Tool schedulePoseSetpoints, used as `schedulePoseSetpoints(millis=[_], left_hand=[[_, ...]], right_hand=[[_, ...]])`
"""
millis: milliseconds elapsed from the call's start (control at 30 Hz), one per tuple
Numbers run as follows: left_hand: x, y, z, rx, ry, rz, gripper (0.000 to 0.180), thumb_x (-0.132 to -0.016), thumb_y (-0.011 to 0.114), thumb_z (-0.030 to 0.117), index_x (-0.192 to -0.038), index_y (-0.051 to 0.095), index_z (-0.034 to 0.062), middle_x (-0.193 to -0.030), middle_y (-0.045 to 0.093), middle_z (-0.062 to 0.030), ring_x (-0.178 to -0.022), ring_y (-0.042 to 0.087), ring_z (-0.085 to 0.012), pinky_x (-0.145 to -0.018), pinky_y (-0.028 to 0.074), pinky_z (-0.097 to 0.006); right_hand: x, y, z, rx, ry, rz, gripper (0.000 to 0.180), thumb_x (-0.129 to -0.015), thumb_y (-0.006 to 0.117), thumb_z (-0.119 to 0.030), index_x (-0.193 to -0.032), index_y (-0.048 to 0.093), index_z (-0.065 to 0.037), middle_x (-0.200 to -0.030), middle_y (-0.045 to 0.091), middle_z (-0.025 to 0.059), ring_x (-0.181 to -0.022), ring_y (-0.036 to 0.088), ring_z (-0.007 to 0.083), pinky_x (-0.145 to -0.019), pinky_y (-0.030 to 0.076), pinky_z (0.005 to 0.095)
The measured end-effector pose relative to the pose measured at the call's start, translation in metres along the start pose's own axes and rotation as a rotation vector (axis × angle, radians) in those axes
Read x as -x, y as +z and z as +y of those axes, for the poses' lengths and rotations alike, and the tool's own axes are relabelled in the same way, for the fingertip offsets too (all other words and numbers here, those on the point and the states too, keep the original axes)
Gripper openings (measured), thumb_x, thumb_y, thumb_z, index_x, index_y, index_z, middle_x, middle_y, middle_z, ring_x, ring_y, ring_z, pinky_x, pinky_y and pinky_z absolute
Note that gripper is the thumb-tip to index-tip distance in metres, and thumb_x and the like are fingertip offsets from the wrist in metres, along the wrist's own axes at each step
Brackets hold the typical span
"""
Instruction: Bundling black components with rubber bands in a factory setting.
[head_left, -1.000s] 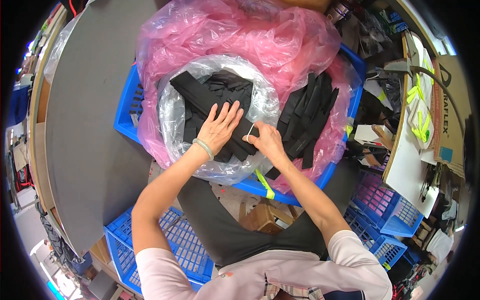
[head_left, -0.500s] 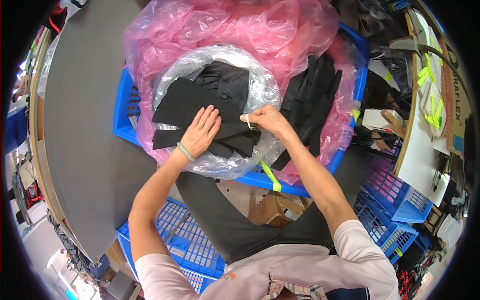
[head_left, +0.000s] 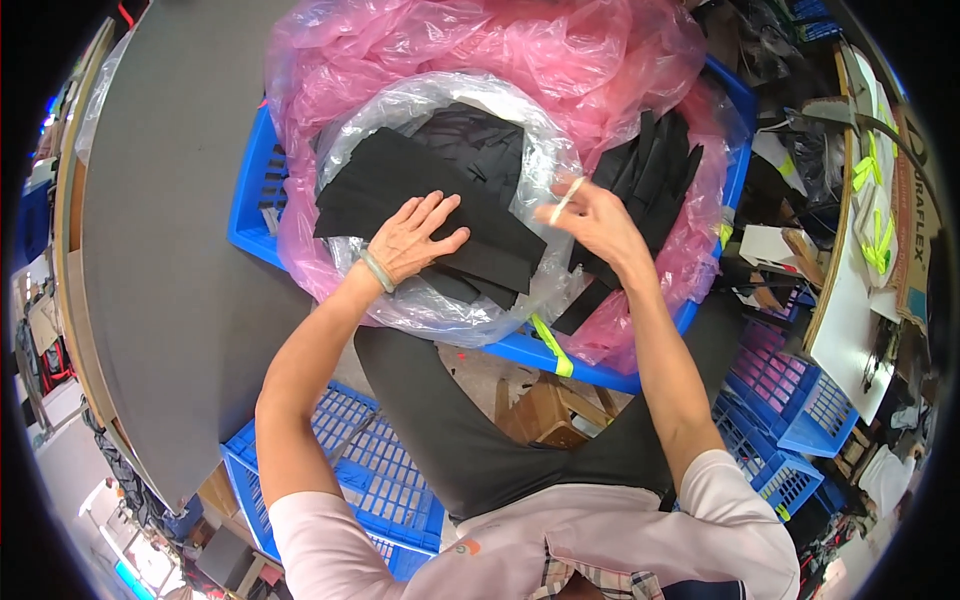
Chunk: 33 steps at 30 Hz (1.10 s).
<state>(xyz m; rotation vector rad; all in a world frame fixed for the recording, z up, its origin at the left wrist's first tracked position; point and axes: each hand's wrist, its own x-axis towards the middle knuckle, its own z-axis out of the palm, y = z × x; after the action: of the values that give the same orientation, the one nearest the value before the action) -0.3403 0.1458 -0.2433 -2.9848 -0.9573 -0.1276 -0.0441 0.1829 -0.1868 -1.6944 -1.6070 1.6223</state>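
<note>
My left hand point(head_left: 412, 240) lies with fingers spread on a fanned stack of flat black strips point(head_left: 395, 180), which looks like fabric. A pale bracelet circles that wrist. Beneath the stack is a clear plastic bag point(head_left: 548, 140) with its rim rolled open and more black pieces point(head_left: 465, 150) inside. To the right, my right hand point(head_left: 610, 228) is raised off the stack, slightly blurred. A pale rubber band point(head_left: 567, 202) is caught on its curled thumb and fingers. Behind this hand another bunch of black strips point(head_left: 645, 165) rests on pink plastic.
A large pink plastic bag point(head_left: 480, 45) lines the blue crate point(head_left: 258, 190) before me. A grey tabletop point(head_left: 180, 200) stretches along the left. Blue baskets point(head_left: 385, 470) stand low at left, with more point(head_left: 790, 390) at right. A shelf holding white pieces point(head_left: 850, 330) runs along the right.
My right hand has pulled away from the strips to the right, taking the rubber band with it. The left hand stays on the stack, its thumb now spread wider.
</note>
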Motion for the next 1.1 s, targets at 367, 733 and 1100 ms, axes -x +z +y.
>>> schedulePoseSetpoints(millis=[367,733,1100], left_hand=[[-0.008,-0.03,0.005,0.198,-0.173,-0.219,0.08,-0.063,0.075,0.026,-0.131,0.039,0.0036,-0.139,0.035,-0.0138,-0.125,0.038,-0.0293,-0.104,0.033,-0.038],[-0.042,-0.02,0.007,-0.1,0.095,-0.361,0.072,-0.051,0.08,0.021,-0.114,0.051,0.0032,-0.107,0.051,-0.0068,-0.111,0.046,-0.0244,-0.105,0.028,-0.041],[-0.029,-0.009,0.006,-0.008,-0.225,-0.058,0.059,-0.052,0.078,0.021,-0.1,0.049,0.0035,-0.094,0.051,-0.0104,-0.095,0.05,-0.026,-0.09,0.037,-0.037]], right_hand=[[0.005,0.085,0.012,0.609,-0.237,0.121,0.096,-0.053,0.075,-0.062,-0.112,0.055,0.012,-0.099,0.063,0.0247,-0.092,0.062,0.0347,-0.078,0.048,0.0395],[0.031,0.159,0.037,0.664,-0.325,0.412,0.085,-0.051,0.083,-0.03,-0.117,0.048,0.009,-0.091,0.057,0.0132,-0.087,0.054,0.026,-0.077,0.036,0.0368],[-0.01,0.121,0.034,0.99,-0.717,0.501,0.061,-0.066,0.07,-0.024,-0.115,0.052,0.006,-0.094,0.056,0.0148,-0.086,0.054,0.0287,-0.079,0.037,0.0393]])
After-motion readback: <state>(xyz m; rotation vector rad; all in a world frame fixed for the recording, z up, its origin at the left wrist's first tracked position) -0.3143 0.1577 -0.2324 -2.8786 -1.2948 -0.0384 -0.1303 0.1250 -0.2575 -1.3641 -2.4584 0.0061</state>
